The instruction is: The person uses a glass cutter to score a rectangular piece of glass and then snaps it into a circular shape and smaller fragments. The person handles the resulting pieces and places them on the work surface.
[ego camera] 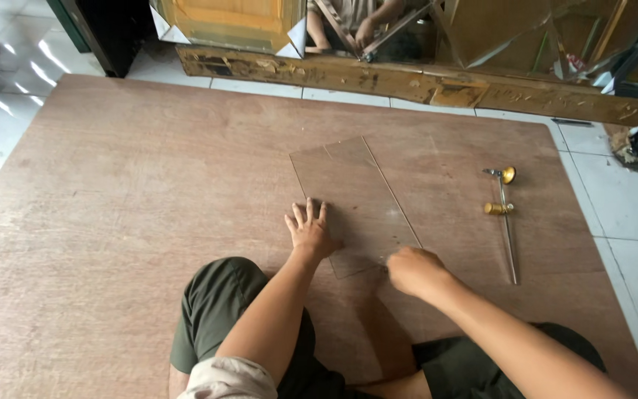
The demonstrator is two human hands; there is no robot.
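A clear rectangular glass pane point(356, 196) lies flat on a large brown plywood board point(134, 192). My left hand point(309, 230) rests flat on the pane's near left part, fingers spread. At the pane's near right corner, my right hand point(415, 270) is closed with the fingertips pinched; whether it holds anything small is hidden. A glass cutter point(503, 214) with brass fittings and a long thin bar lies on the board to the right of the pane, untouched.
My knees in dark green trousers point(215, 310) rest on the board's near part. A rough wooden beam point(422, 83) and mirror panels point(481, 29) stand along the far edge. White floor tiles point(622, 199) surround the board.
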